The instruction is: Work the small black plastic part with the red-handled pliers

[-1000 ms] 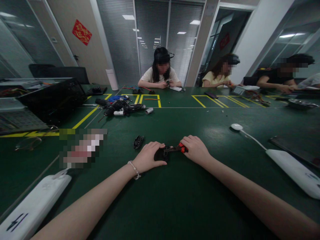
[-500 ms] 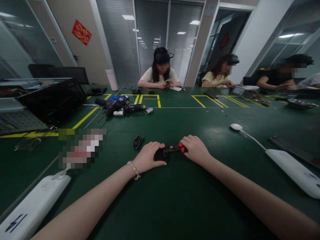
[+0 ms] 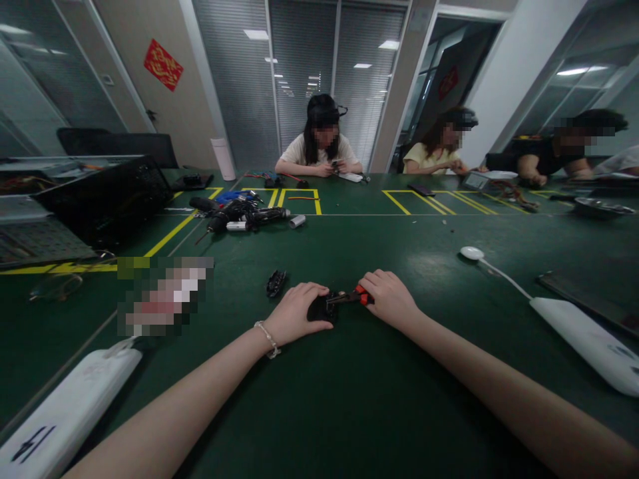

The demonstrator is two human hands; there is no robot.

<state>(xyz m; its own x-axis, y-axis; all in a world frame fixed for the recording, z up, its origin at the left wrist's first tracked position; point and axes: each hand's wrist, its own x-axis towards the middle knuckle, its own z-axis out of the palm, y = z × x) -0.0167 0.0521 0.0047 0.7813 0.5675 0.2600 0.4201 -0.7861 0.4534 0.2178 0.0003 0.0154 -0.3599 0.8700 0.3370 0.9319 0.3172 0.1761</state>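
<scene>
Work in hand: a small black casing (image 3: 319, 309), lying near the front edge of the green bench (image 3: 349, 399), about midway along it.

Left hand (image 3: 297, 313): curled over the casing from the left and pressing it flat to the bench, with the thumb along its near side. Most of the casing is covered by the fingers.

Right hand (image 3: 389, 299): closed around the red grips of a pair of pliers (image 3: 349, 297). The metal nose points left and meets the right side of the casing. It cannot be told whether the nose is gripping anything, as the contact point is too small and dark.

Progress, as a judgement: work on the casing looks under way and not finished, with tool and casing engaged and both hands occupied. A loose black piece (image 3: 276, 283) lies just left of the left hand, apart from it. Its origin cannot be confirmed.

Surroundings: a white power strip (image 3: 584, 342) lies toward the right edge, its cord running to a white puck (image 3: 472, 253). A second white strip (image 3: 64, 412) sits at the near left corner. A heap of dark tools (image 3: 239, 214) lies toward the far left. Other people are seated along the far edge.
</scene>
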